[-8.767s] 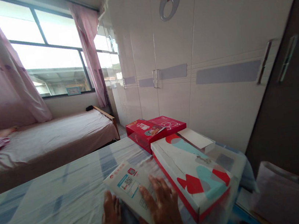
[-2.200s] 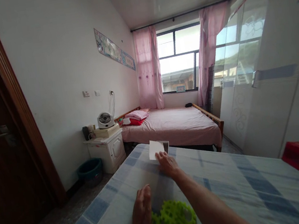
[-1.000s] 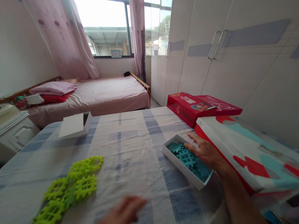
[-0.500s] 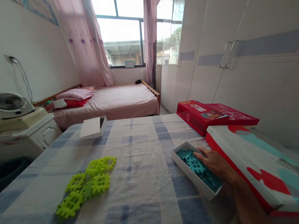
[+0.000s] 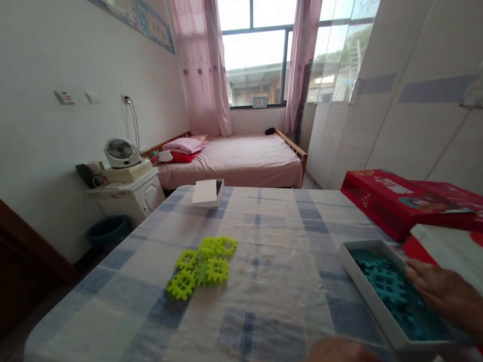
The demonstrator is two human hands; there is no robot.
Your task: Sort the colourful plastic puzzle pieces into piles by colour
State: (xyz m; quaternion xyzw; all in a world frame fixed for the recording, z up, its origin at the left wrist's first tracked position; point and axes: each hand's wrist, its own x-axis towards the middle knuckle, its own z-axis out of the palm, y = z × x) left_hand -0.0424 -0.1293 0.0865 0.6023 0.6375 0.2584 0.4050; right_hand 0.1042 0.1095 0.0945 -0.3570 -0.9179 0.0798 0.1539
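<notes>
At the right of the table stands an open white box filled with teal plastic pieces that look like notched interlocking building tiles. My right hand is closed on the box's right side, its fingertips over the rim by the teal pieces. My left hand is low at the bottom edge, left of the box's near end. It is smeared by motion and its fingers do not show clearly. Several lime-green tiles lie flat in a cluster mid-table, away from both hands.
A second white box, partly covered by a white panel, sits at the table's far edge. Red boxes and a larger white-and-red box line the right side. Beyond the checked tablecloth are a bed and a bedside cabinet.
Earlier my right hand was at the far white box; since then it has come to the teal-filled box. My left hand has moved in along the bottom edge. The camera view has turned left.
</notes>
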